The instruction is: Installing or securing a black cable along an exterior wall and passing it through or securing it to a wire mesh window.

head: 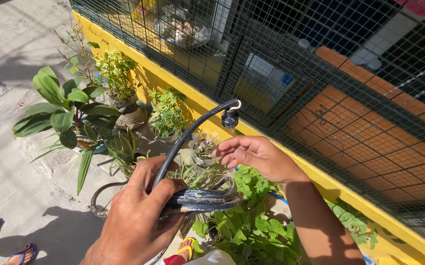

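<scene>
Left hand clenched on coiled hose; right hand open, empty, under nozzle. Next, probably: grab nozzle end.

Hard sunlight came from the upper right, brightening both hands and leaving a dark, sharp shadow on the concrete ground below the left hand. Beyond the right hand, the wire mesh kept its interior dim. Focus was crisp throughout, with straight lines bowing slightly near the edges.

Hose coils half hidden under left hand — feet cut off.
</scene>
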